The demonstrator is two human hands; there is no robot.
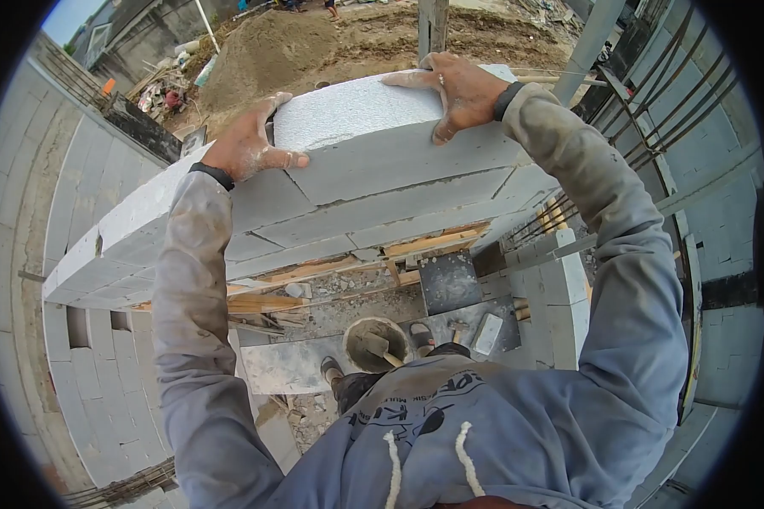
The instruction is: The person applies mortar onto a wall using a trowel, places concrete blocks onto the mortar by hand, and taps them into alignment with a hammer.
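A white lightweight concrete block (356, 114) lies on the top course of a light grey block wall (399, 204) in front of me. My left hand (248, 146) grips the block's left end, with the thumb along the front face and the other fingers over the far side. Near the right end, my right hand (465, 92) clasps the block's top, its thumb down the front and its fingers across the upper surface. A dark gap shows between the block's left end and the neighbouring block. White dust coats the fingers of both hands.
Below me, a bucket of mortar (356, 346) with a scoop (378, 346) in it stands between my feet. A hammer (458, 329) and a small block (487, 333) lie to its right. Steel bars (675, 93) stick out at right. Beyond the wall rises a sand heap (276, 51).
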